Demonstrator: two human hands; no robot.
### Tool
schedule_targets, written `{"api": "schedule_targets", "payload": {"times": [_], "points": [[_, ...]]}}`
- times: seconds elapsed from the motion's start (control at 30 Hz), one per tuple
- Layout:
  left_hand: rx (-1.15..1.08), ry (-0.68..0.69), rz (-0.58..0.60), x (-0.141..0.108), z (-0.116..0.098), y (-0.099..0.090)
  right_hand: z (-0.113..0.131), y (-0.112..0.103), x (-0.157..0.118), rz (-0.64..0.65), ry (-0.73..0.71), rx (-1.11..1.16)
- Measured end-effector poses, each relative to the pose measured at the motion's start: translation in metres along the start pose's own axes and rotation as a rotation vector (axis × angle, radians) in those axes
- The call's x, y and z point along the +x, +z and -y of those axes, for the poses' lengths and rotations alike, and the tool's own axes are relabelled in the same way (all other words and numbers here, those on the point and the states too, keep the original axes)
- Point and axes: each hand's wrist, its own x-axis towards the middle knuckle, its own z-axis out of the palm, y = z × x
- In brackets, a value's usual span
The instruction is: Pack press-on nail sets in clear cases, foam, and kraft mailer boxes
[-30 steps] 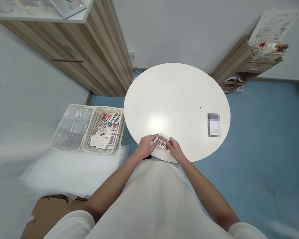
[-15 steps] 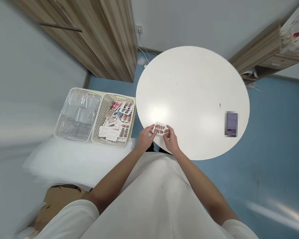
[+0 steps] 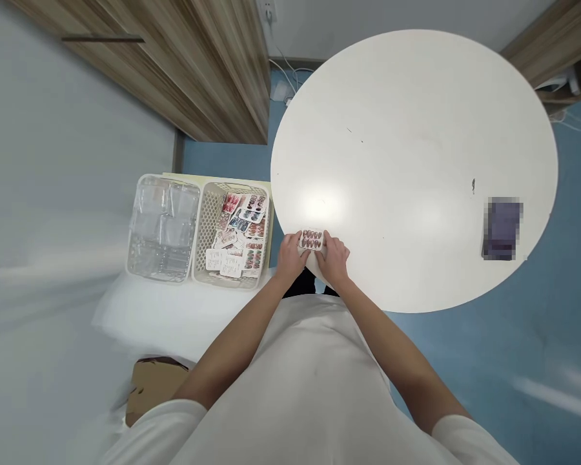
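A small white card of press-on nails point(image 3: 311, 239), with two rows of reddish-brown nails, is at the near left edge of the round white table point(image 3: 416, 161). My left hand point(image 3: 291, 257) grips its left side between thumb and fingers. On the right side, my right hand point(image 3: 334, 258) pinches the same card. Left of the table, a white basket point(image 3: 201, 226) holds many similar nail cards in red, blue, green and brown. Beside it stands another basket point(image 3: 132, 226) with clear plastic boxes point(image 3: 167, 219).
A blurred purple object point(image 3: 503, 227) lies at the table's right side. Wooden cabinets point(image 3: 213, 71) stand at the back left. A cardboard box point(image 3: 155, 387) is at lower left, and cables point(image 3: 288, 77) run along the floor behind the table.
The view has shifted, so the table looks larger and nearer. The card now appears flatter and more level between my hands, and both hands still hold it.
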Motion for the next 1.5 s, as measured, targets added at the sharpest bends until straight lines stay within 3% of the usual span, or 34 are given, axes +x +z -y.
{"api": "schedule_targets", "payload": {"times": [0.2, 0.37, 0.53, 0.83, 1.5], "points": [[0.144, 0.107, -0.024, -0.012, -0.001, -0.003, -0.001, -0.002, -0.007, -0.045, -0.077, -0.119], [0.282, 0.237, 0.048, -0.026, -0.001, -0.006, -0.009, -0.008, -0.016, -0.034, -0.220, -0.225], [0.352, 0.200, 0.091, -0.022, 0.001, -0.009, -0.005, -0.003, -0.005, 0.020, -0.276, -0.213], [0.381, 0.155, 0.040, 0.001, 0.004, -0.020, 0.008, 0.006, 0.024, 0.032, -0.319, -0.182], [0.272, 0.170, 0.051, 0.003, 0.011, -0.019, 0.006, 0.007, 0.026, 0.069, -0.317, -0.203]]}}
